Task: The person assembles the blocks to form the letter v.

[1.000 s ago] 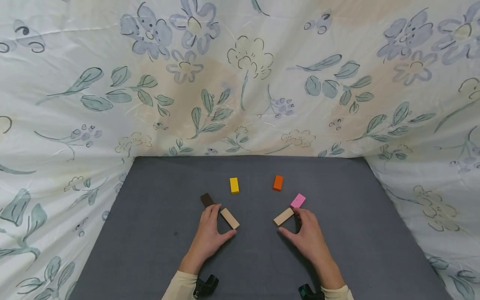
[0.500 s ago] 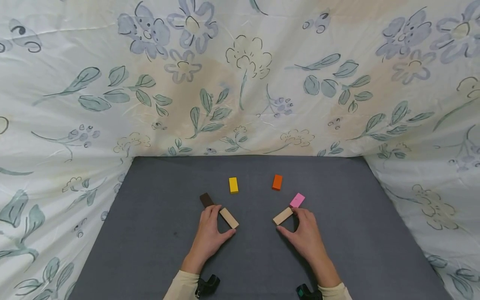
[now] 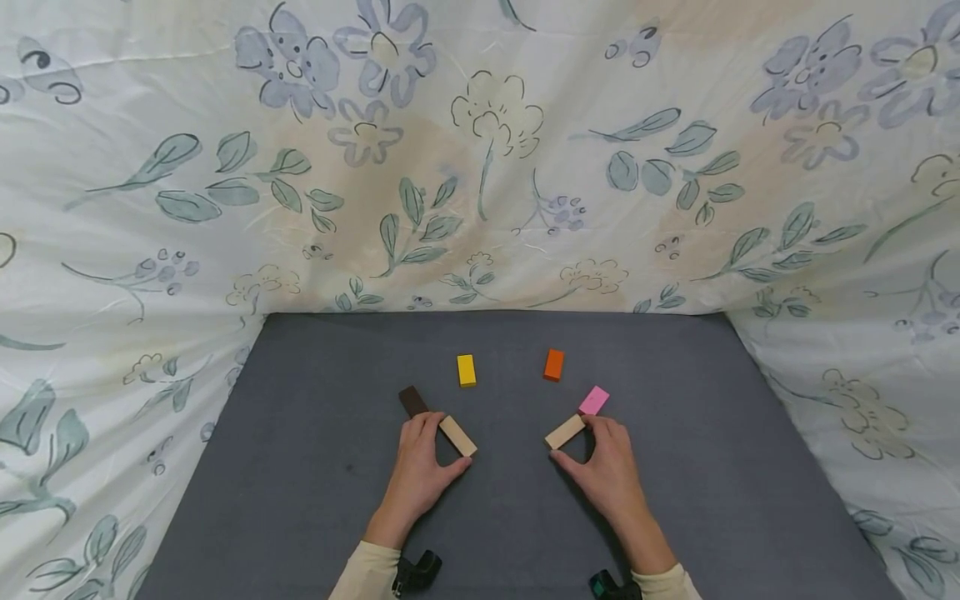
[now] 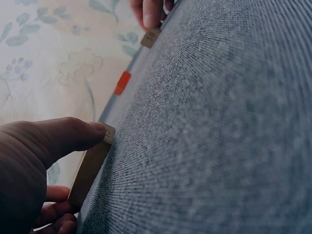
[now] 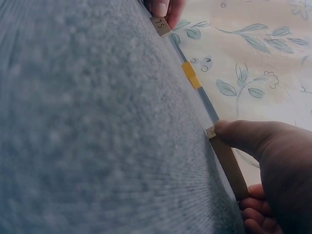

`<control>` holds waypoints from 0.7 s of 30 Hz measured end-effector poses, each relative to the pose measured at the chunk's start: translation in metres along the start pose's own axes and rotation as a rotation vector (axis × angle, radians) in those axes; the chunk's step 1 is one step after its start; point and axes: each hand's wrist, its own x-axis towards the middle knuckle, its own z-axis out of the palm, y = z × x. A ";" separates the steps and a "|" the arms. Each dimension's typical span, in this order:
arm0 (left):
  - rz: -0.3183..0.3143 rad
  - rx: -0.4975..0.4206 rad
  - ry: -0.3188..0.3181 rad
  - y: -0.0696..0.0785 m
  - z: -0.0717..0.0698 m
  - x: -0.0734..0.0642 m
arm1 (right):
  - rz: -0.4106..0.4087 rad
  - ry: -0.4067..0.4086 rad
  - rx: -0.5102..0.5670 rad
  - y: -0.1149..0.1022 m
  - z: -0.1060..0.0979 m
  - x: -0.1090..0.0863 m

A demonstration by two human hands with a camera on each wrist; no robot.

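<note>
In the head view my left hand (image 3: 420, 471) grips a plain wooden block (image 3: 458, 437) lengthwise, thumb at its near end and fingers at its far end. The left wrist view shows the thumb on the end of this wooden block (image 4: 90, 170), where a dark mark is printed. Mirroring it, my right hand (image 3: 611, 475) pinches a second wooden block (image 3: 565, 432) end to end. Its long side faces the right wrist view, where the block (image 5: 228, 165) stands between thumb and curled fingers. Both blocks slant on the grey cloth, apart from each other.
Just beyond the left fingers lies a dark brown block (image 3: 412, 401). A pink block (image 3: 594, 401) is close to the right fingers. Farther back are a yellow block (image 3: 467, 371) and an orange block (image 3: 553, 365). Flowered fabric (image 3: 495, 250) rises behind the grey surface (image 3: 510, 533).
The right thumb and wrist have shifted slightly left, the thumb coming closer against its block's near end. Left hand and the coloured blocks look almost unchanged.
</note>
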 end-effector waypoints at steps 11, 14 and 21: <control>0.008 -0.002 0.001 0.000 0.001 -0.001 | -0.013 0.013 0.001 0.000 0.001 -0.003; 0.009 -0.003 -0.002 0.000 0.000 -0.001 | -0.023 0.019 0.003 0.000 0.001 -0.003; 0.016 -0.012 -0.016 0.001 -0.001 0.000 | -0.049 0.051 0.000 -0.001 0.000 -0.004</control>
